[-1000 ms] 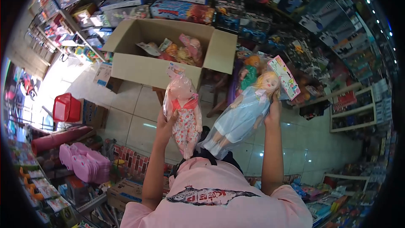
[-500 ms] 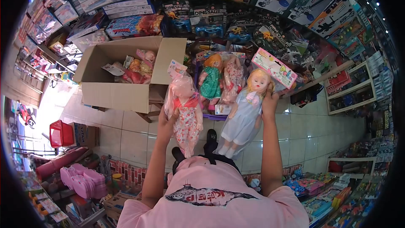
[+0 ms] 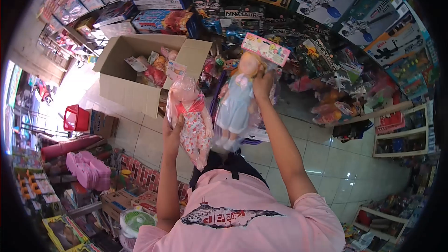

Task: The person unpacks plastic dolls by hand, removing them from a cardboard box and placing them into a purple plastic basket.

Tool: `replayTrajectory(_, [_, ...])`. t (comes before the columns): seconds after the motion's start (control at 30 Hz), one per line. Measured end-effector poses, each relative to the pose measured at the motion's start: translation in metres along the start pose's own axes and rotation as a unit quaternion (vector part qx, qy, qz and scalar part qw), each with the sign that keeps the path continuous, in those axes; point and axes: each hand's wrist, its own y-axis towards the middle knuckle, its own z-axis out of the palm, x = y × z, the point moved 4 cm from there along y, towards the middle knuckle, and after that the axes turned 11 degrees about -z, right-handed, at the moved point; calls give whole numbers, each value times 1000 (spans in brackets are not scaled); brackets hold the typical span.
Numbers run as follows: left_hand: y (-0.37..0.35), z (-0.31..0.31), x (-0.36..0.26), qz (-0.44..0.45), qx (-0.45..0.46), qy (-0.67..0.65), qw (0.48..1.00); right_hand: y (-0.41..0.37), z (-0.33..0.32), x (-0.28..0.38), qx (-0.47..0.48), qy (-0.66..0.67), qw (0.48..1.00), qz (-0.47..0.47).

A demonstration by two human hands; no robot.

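Note:
My left hand (image 3: pixel 172 131) grips a bagged doll (image 3: pixel 192 128) in a floral outfit with a red collar, held upright in front of me. My right hand (image 3: pixel 263 84) is closed at the shoulder of a second bagged doll (image 3: pixel 237 105), blond-haired and dressed in pale blue, with a pink header card (image 3: pixel 265 49) on its bag. This doll hangs over a purple crate (image 3: pixel 253 141) and hides most of its contents. Beside the floral doll stands an open cardboard box (image 3: pixel 128 89) with several bagged dolls (image 3: pixel 154 72) inside.
Toy boxes and dinosaur packs (image 3: pixel 242 17) line the shelf ahead. A red basket (image 3: pixel 76 118) stands to the left, with pink plastic items (image 3: pixel 88 170) nearer me. More bagged toys (image 3: pixel 333 109) lie at the right, near a white-framed rack (image 3: pixel 401 130). Tiled floor (image 3: pixel 303 147) shows below.
My right hand has carried the blue-dressed doll left and up, over the purple crate. The floral doll has shifted slightly left in my left hand. The view has turned somewhat.

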Motion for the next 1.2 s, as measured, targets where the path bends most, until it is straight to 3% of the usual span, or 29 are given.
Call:
replayTrajectory(0.07, [-3, 2, -3, 2, -13, -6, 1000, 6, 28, -11, -2, 8, 1000, 11])
replayTrajectory(0.2, [-5, 6, 2, -15, -42, -8, 999, 0, 52, -27, 101, 10, 993, 54])
replayTrajectory(0.3, [-5, 8, 5, -22, -49, 4, 999, -14, 46, -17, 128, 23, 991, -31])
replayTrajectory(0.37, [-4, 8, 10, -31, -54, -6, 998, -38, 26, 19, 125, -107, 953, -255])
replayTrajectory(0.4, [-3, 9, 11, -32, -54, -6, 998, -49, 16, 33, 126, -108, 953, -255])
replayTrajectory(0.47, [-2, 11, 15, -41, -63, 1, 997, -78, 14, 55, 266, -195, 903, -277])
replayTrajectory(0.57, [0, 14, 16, -43, -53, 8, 998, -106, 33, 41, 330, -204, 879, -278])
replayTrajectory(1.0, [19, 43, 22, -45, -18, 35, 998, -97, 45, 18, 345, -158, 895, -236])
replayTrajectory(1.07, [23, 54, 17, -13, 14, 60, 998, -95, 35, 14, 349, -143, 899, -221])
replayTrajectory(1.17, [34, 76, 22, -15, 55, 70, 996, -97, 3, 19, 265, 196, 944, -26])
replayTrajectory(1.2, [36, 88, 20, -21, 79, 74, 994, -100, -11, 28, 264, 195, 944, -28])
